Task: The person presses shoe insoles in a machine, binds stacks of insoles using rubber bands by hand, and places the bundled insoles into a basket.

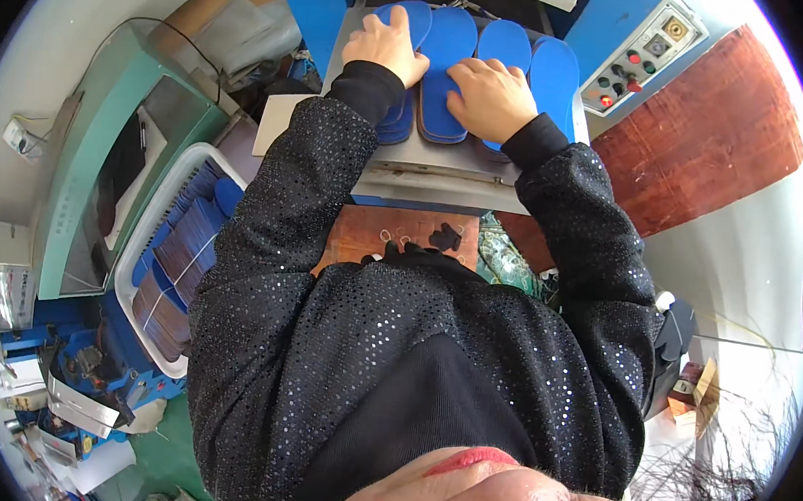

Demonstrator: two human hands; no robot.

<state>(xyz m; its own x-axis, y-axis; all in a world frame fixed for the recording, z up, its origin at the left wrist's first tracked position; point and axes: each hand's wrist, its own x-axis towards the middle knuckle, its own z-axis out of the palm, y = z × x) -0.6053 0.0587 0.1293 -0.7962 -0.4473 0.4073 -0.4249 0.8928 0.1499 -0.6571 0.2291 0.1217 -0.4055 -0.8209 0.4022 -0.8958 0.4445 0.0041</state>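
Insoles (451,38): blue, four stacks side by side on metal table (441,155) | left hand (385,49): half-curled over leftmost stack, hold unclear | right hand (494,97): loosely bent across middle stacks, hold unclear

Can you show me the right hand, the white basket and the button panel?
Right hand (494,99): head view, on the back of the hand.
White basket (124,282): head view, on its left rim.
Button panel (645,56): head view, middle of its face.

Carrier: grey metal worktop (441,156) | On it: blue insoles (450,44), four groups side by side
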